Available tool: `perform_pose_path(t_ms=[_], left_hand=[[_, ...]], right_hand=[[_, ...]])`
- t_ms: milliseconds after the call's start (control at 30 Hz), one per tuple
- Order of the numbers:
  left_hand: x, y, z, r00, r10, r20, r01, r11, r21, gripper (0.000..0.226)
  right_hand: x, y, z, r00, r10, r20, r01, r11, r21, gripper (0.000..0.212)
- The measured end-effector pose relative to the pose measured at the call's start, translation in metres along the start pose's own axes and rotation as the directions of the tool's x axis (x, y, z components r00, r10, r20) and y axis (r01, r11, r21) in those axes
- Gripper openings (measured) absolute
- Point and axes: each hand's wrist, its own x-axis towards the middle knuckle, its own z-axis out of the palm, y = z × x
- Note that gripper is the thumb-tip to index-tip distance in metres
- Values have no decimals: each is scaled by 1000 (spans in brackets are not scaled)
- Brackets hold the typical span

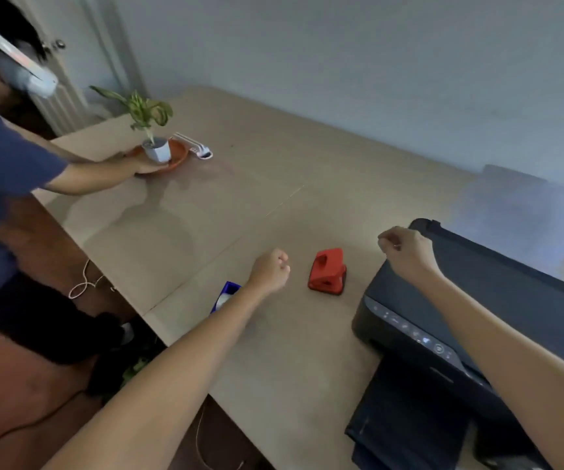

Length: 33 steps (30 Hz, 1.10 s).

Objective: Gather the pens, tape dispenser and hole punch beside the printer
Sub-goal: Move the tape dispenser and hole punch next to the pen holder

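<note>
A red hole punch stands on the beige table, just left of the black printer. My left hand hovers left of the punch, fingers curled into a fist with nothing in it. Under my left forearm lies a blue tape dispenser, partly hidden. My right hand is closed in a loose fist above the printer's left corner, holding nothing that I can make out. Several white pens lie far back on the table beside a plant.
Another person on the left, in a blue shirt, holds an orange saucer with a small potted plant. The table ends near the left at a drop to the floor. A wall runs behind.
</note>
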Motion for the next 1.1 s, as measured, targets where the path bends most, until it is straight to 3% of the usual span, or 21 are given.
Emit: perform_pose_path(t_ms=[133,233,367,467,600,700,833,900,967,1100], left_hand=[[9,-84,-24,962,-256,-92,271,931,245,60],[12,-120,-23,923,-384,34,364,897,253,77],[16,-148,-10,936,-350,26,331,906,262,67],[20,-158,-7,957,-291,6,277,917,288,61],[24,-163,-17,962,-274,7,261,923,281,59],[23,-162,-31,956,-290,36,279,943,178,57],[18,-140,-54,952,-295,83,300,953,-51,52],[16,-111,-65,968,-240,71,246,965,-94,54],[12,-74,-75,984,-168,63,174,976,-129,56],[-7,13,-73,995,22,99,-5,986,-164,52]], right_hand=[[23,-22,71,976,160,145,-154,987,-47,22],[35,-24,110,934,308,178,-288,949,-132,32],[48,-16,141,863,478,165,-458,877,-147,23],[62,3,160,798,576,177,-575,816,-61,29],[75,4,176,739,636,221,-672,717,184,5],[82,1,175,766,616,183,-643,726,245,24],[89,-22,138,824,531,198,-566,765,306,12],[91,-28,106,870,452,198,-493,791,362,6],[91,-25,70,908,376,186,-419,816,398,15],[63,-21,-24,938,326,117,-339,799,496,15]])
